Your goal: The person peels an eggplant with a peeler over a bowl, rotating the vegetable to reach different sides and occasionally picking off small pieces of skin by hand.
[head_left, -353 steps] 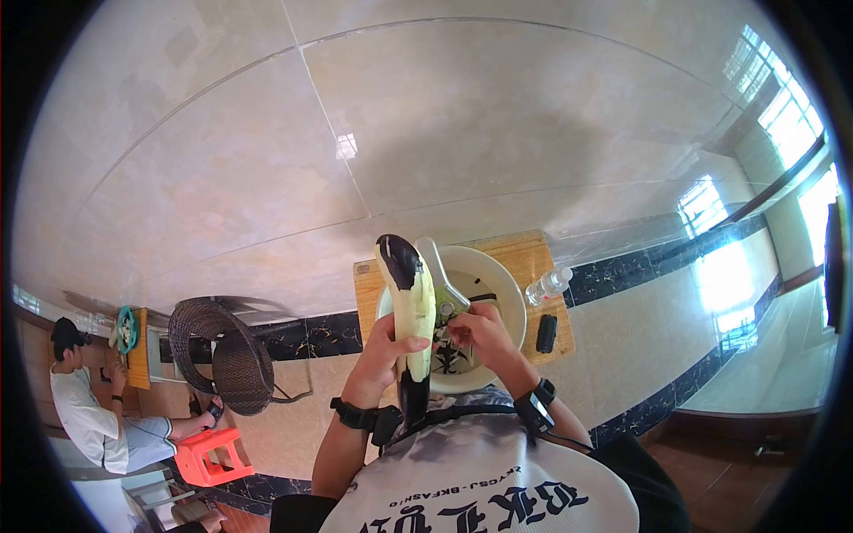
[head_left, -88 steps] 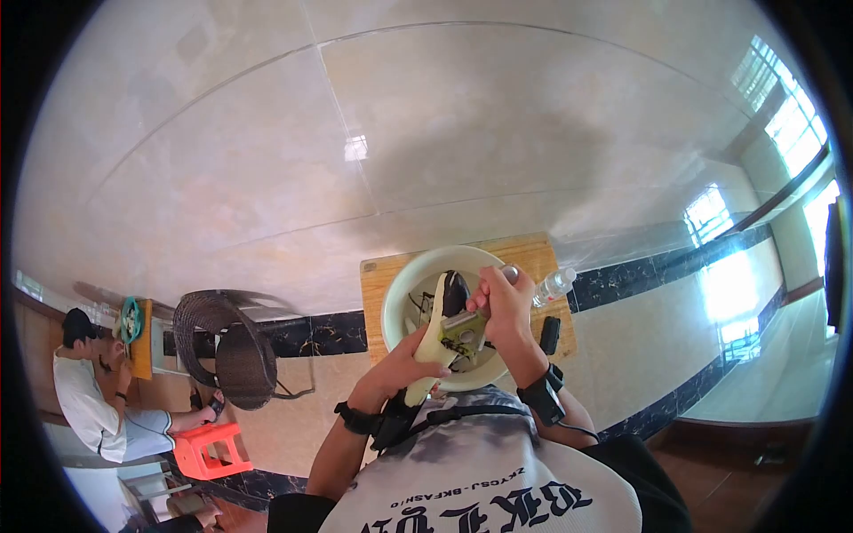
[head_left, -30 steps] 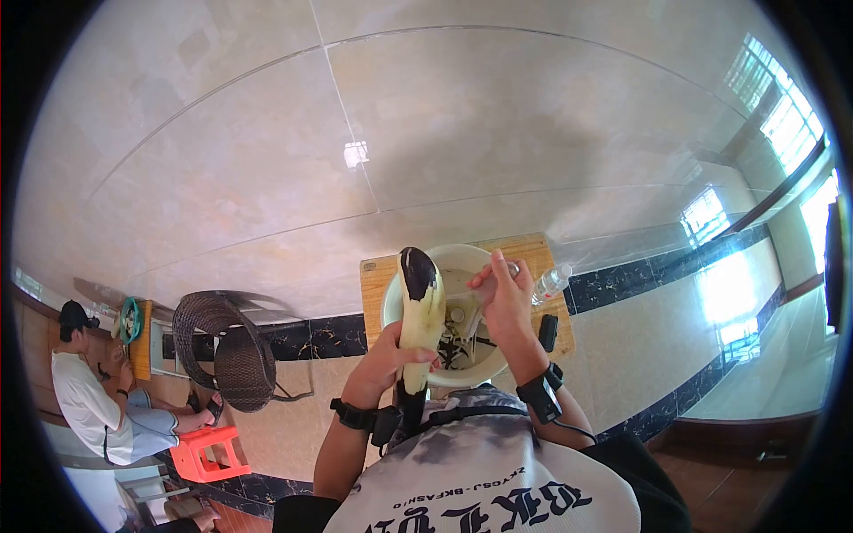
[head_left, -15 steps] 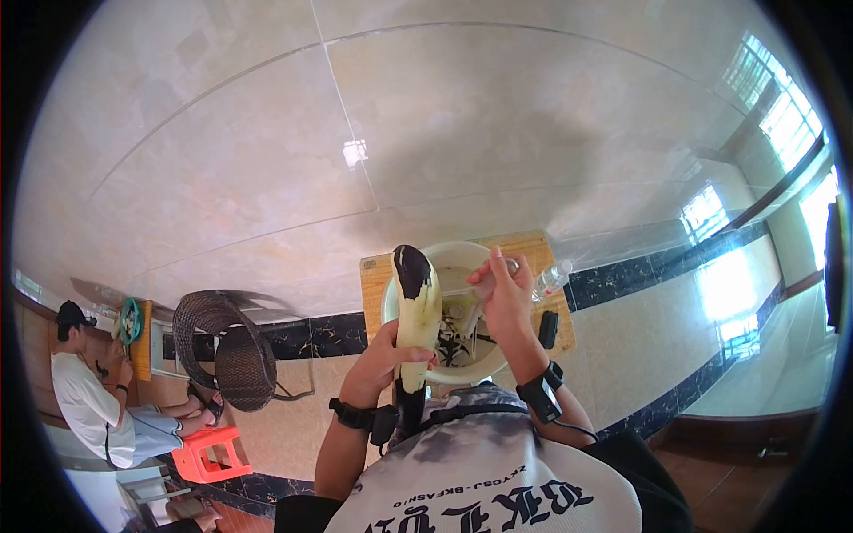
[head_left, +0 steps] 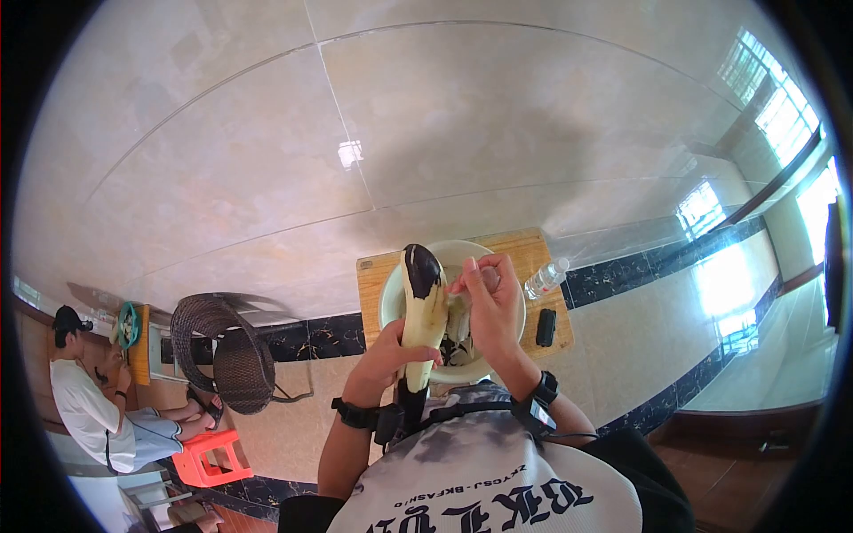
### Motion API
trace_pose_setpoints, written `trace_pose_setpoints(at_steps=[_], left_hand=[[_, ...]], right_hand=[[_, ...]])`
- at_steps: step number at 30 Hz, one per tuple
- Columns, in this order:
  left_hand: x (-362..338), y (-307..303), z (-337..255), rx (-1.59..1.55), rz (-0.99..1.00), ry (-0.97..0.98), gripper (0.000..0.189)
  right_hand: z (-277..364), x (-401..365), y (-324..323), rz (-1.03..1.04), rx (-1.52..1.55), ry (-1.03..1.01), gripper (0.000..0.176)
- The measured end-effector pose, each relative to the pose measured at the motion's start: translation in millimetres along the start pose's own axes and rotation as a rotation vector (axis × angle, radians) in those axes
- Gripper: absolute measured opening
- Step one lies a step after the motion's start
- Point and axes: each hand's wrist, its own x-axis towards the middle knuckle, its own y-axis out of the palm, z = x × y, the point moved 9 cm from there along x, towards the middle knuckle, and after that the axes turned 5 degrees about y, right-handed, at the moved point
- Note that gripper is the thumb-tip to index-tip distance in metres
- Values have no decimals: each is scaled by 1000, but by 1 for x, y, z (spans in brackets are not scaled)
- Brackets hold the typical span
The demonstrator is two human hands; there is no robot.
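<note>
My left hand (head_left: 397, 354) is wrapped round a long eggplant (head_left: 426, 320), held upright over the near left part of a pale basin (head_left: 388, 306). Most of the visible eggplant is peeled to whitish flesh, while dark skin covers its upper tip and lower end. My right hand (head_left: 494, 300) is closed on a pale peeler (head_left: 458, 300), close to the right side of the eggplant. The peeler's head is hard to make out. Strips of dark peel (head_left: 455, 351) lie in the basin, partly hidden by my right hand.
The basin stands on a wooden table (head_left: 378, 268). A clear bottle (head_left: 546, 278) and a black device (head_left: 546, 328) are at its right. To the left are a wicker chair (head_left: 242, 364), a red stool (head_left: 213, 460) and another person (head_left: 93, 404) seated by a green basin (head_left: 130, 325).
My right hand has moved left, nearer the eggplant, and its wrist has turned. The eggplant has shifted slightly right and stays in my left hand.
</note>
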Motion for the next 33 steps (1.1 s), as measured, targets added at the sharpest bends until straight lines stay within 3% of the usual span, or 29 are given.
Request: trace_pose_setpoints(at_steps=[9,15,20,33], left_hand=[[-4,-10,-9,-140,-16,85,58],[-8,-7,-21,-224,6,121,70],[-7,-8,-12,-216,99,101,76],[-7,-6,-18,-224,46,120,73]], right_hand=[[6,15,-13,37,245,-17,18],[-4,20,-14,81,514,100,13],[-8,22,-16,90,588,129,11],[-11,22,-20,97,621,141,9]])
